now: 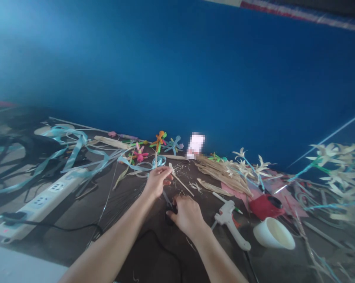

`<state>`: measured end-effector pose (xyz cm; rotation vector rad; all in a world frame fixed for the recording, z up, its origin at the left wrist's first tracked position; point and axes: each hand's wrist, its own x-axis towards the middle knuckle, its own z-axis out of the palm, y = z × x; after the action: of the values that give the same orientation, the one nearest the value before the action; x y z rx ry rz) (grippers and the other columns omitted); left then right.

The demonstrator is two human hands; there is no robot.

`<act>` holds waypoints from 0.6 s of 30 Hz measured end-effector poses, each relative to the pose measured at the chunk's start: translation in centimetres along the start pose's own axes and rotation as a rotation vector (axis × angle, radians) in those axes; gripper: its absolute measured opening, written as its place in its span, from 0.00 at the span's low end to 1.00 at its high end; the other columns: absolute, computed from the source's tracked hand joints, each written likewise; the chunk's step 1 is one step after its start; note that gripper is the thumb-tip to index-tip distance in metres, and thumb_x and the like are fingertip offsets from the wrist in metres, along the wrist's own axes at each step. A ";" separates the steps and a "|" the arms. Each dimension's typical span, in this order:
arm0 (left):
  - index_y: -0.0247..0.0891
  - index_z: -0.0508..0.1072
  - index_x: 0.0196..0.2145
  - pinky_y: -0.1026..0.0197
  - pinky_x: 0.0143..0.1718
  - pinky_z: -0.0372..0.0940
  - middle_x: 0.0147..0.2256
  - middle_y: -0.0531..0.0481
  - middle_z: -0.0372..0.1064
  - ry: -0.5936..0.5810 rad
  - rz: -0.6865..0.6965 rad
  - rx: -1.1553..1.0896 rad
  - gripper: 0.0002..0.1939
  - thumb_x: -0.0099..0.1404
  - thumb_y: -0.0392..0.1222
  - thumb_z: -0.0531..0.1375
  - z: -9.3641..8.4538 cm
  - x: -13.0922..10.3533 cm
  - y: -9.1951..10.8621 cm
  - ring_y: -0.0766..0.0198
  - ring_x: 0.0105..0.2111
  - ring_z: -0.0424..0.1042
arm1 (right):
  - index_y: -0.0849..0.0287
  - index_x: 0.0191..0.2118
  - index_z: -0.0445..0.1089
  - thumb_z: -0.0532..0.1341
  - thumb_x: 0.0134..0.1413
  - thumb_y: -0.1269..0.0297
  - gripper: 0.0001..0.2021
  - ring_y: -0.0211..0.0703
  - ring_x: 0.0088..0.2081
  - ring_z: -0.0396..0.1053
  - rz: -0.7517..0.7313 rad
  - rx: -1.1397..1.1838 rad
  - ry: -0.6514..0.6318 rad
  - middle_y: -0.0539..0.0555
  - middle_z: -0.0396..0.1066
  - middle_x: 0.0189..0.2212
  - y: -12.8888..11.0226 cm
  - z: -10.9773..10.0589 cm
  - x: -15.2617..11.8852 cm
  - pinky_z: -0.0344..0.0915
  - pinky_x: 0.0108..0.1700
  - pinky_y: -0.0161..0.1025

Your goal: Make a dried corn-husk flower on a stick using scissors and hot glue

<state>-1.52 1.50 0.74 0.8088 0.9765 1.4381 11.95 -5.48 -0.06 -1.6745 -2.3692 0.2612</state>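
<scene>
My left hand (159, 181), near the middle of the dark table, pinches a small pale strip (171, 169) between thumb and fingertips. Just right of it and lower, my right hand (185, 212) is wrapped round the dark handle of scissors (167, 199), whose blades point up toward my left hand. A thin pale stick (183, 185) slants between the two hands. Dried husk leaves (224, 175) lie beyond, to the right. A white glue gun (231, 224) rests right of my right hand.
A power strip (44, 200) with a black plug and blue ribbons (77, 147) are at left. Small colourful figures (159, 139) line the blue wall (177, 78). At right are a white cup (273, 234), a red container (266, 207) and pale flowers (337, 165).
</scene>
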 end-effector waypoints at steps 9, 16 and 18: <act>0.34 0.67 0.25 0.71 0.15 0.58 0.22 0.53 0.67 -0.058 0.023 -0.049 0.10 0.48 0.42 0.63 0.4 -0.7 1.0 0.71 0.19 0.66 | 0.60 0.31 0.70 0.61 0.40 0.59 0.11 0.49 0.33 0.69 0.065 -0.158 -0.100 0.57 0.71 0.28 -0.1 -1.1 -0.6 0.60 0.32 0.38; 0.34 0.67 0.23 0.72 0.14 0.55 0.21 0.54 0.66 -0.087 0.037 -0.070 0.10 0.49 0.44 0.61 0.3 -0.9 1.4 0.73 0.18 0.63 | 0.58 0.29 0.69 0.58 0.43 0.62 0.07 0.47 0.30 0.70 0.228 0.097 0.129 0.55 0.72 0.27 2.3 -1.3 0.5 0.60 0.32 0.38; 0.35 0.68 0.24 0.71 0.15 0.55 0.20 0.55 0.65 -0.092 0.018 -0.076 0.10 0.49 0.45 0.62 0.3 -0.9 1.3 0.73 0.18 0.63 | 0.59 0.30 0.68 0.57 0.44 0.61 0.07 0.45 0.29 0.69 0.269 0.331 0.238 0.54 0.71 0.25 3.3 -1.3 1.0 0.61 0.32 0.37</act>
<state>-1.71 0.64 2.04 0.8226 0.8420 1.4315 14.94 -3.42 0.33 -1.7460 -1.8161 0.4455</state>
